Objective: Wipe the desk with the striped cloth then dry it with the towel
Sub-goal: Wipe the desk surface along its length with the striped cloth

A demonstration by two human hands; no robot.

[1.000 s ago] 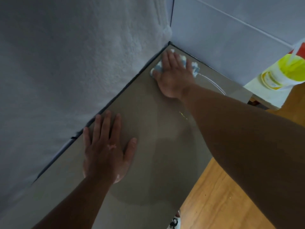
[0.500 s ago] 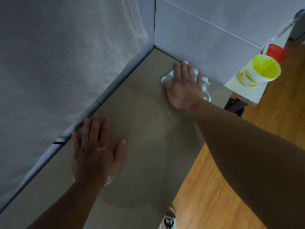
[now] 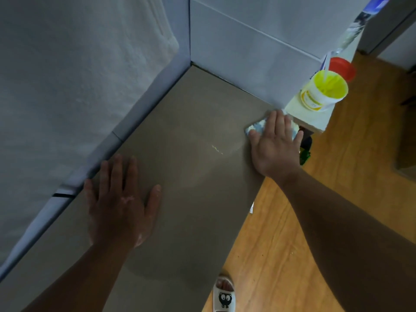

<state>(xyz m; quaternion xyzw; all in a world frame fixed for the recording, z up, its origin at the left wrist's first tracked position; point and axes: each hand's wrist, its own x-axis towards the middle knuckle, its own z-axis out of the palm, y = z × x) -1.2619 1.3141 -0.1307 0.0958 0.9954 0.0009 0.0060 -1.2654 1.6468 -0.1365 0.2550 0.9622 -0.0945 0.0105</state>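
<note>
The grey-brown desk (image 3: pixel 191 136) runs away from me into a corner of white walls. My right hand (image 3: pixel 275 145) lies flat with straight fingers on the blue-and-white striped cloth (image 3: pixel 256 126), pressing it onto the desk's far right corner; most of the cloth is hidden under the palm. My left hand (image 3: pixel 122 199) rests flat on the desk near the left wall, fingers spread, holding nothing. A white towel (image 3: pixel 78 86) hangs along the left wall above the desk. A small pale streak (image 3: pixel 217 149) shows on the desk surface.
A yellow tub (image 3: pixel 323 91) with a red lid behind it stands on a pale ledge (image 3: pixel 299 111) just beyond the desk's right end. Wooden floor (image 3: pixel 281 255) lies to the right of the desk. A foot in a white slipper (image 3: pixel 224 293) stands by the desk edge.
My right hand has slid the striped cloth along the back wall from the far corner to the desk's right end. My left hand stays flat in place.
</note>
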